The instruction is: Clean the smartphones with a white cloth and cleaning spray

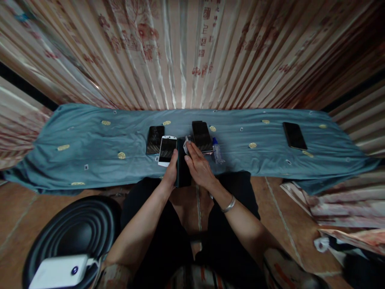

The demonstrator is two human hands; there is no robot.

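Note:
My left hand [170,170] is closed around a dark phone [183,170], which is tilted up on its edge over my lap at the table's front. Against its upper part my right hand [200,164] presses a crumpled white tissue [186,143] under its fingertips. Just beyond my left thumb lies a white-framed phone [167,150], close to a black phone [155,138] with a marked screen. Stacked dark phones [202,135] lie past my right fingers. Beside them is a small clear bottle with a blue cap [217,150].
A teal patterned cloth [120,136] covers the long table. Another black phone [294,135] lies far right. Pleated curtains [180,52] hang behind. At lower left, a white power bank [60,271] with a cable rests on a round black stool [78,233].

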